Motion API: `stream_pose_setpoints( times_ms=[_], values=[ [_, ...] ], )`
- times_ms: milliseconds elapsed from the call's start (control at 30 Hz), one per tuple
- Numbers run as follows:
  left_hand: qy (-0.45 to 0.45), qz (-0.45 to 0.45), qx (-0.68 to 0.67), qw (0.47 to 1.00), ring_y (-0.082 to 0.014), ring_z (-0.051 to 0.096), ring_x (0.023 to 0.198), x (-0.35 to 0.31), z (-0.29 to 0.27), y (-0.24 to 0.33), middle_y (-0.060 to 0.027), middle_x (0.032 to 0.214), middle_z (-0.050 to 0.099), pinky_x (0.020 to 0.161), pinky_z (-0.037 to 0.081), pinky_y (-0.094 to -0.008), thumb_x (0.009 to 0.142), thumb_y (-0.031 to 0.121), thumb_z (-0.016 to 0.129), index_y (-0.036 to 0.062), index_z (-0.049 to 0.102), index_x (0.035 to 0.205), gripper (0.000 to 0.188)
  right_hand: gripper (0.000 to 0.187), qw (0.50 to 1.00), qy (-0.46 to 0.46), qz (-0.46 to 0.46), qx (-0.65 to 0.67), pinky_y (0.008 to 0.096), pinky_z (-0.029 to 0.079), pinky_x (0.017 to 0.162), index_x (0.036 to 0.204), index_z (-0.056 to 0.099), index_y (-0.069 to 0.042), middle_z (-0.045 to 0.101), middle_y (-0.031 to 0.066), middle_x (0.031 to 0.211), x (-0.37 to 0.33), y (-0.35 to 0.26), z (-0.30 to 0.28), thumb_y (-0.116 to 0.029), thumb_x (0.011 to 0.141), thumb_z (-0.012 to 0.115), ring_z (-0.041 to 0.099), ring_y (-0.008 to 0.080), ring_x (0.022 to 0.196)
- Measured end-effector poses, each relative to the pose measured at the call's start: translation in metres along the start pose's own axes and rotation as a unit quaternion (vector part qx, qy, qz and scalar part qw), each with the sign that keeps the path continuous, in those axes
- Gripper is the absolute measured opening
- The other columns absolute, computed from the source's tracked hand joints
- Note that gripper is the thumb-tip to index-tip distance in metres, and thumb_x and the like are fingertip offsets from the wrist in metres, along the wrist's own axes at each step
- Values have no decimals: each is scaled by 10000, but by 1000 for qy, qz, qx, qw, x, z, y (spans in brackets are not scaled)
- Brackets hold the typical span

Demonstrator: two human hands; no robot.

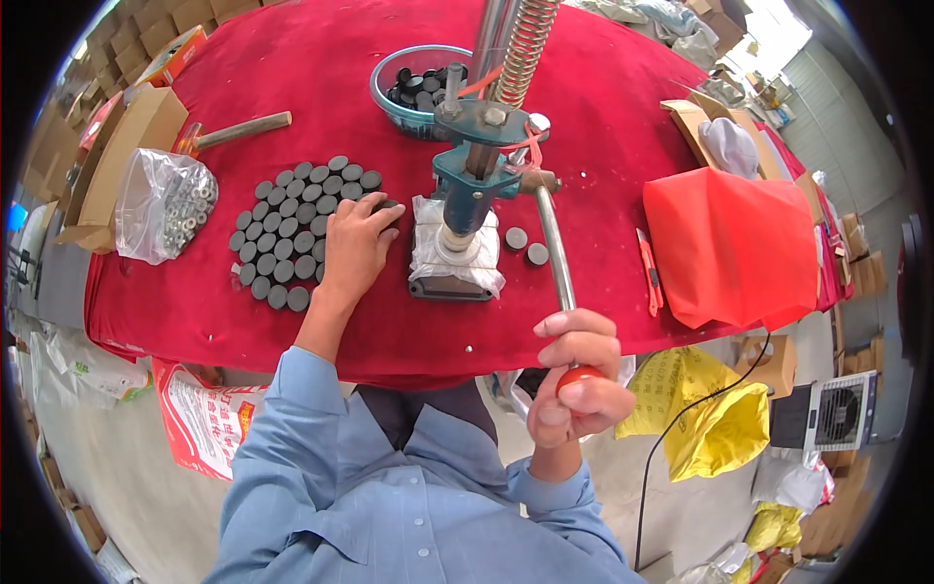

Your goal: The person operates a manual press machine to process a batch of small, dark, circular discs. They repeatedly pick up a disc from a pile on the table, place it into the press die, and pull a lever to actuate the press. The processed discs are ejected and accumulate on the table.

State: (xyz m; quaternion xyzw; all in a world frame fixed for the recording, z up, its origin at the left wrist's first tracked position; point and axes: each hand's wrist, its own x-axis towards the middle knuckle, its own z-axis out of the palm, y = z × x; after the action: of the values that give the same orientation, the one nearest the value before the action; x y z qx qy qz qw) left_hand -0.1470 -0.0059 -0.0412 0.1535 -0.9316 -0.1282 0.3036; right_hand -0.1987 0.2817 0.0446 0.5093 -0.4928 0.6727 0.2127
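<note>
My right hand point(582, 375) is closed around the red ball knob point(580, 378) of a metal lever point(556, 248). That lever belongs to a green hand press point(472, 185) standing at the table's middle. Beneath the ram, a white plastic-wrapped pad point(455, 251) lies on the press's dark base point(449, 288). My left hand point(356, 243) rests over the right edge of a flat cluster of black round discs point(288, 227), fingers stretched and apart, fingertips touching the outermost ones. What lies under the palm is hidden. Two loose discs point(526, 246) sit right of the press.
Behind the press stands a blue bowl point(384, 97) of black pieces. To the left are a hammer point(243, 129), a bag of metal nuts point(167, 206) and a cardboard box point(131, 156). A red cutter knife point(649, 273) and red bag point(732, 248) lie right on the red tablecloth point(603, 117).
</note>
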Motion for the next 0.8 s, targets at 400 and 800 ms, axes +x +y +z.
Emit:
stream_pose_setpoints(
  times_ms=[400,800],
  values=[
    [-1,-73,-192,979,-192,709,821,-9,-28,53,-100,1056,776,769,577,-343,768,49,875,50,613,1337,626,267,987,-10,160,-19,261,579,619,1213,603,-32,627,84,818,169,3,9,-249,1058,613,680,164,772],
    [25,-50,-225,973,-292,703,905,3,3,79,-137,1103,724,817,561,-430,753,118,912,47,565,1361,704,237,996,20,83,-8,326,563,643,1214,564,-46,595,89,798,149,11,15,-221,1057,590,603,184,697]
  ],
)
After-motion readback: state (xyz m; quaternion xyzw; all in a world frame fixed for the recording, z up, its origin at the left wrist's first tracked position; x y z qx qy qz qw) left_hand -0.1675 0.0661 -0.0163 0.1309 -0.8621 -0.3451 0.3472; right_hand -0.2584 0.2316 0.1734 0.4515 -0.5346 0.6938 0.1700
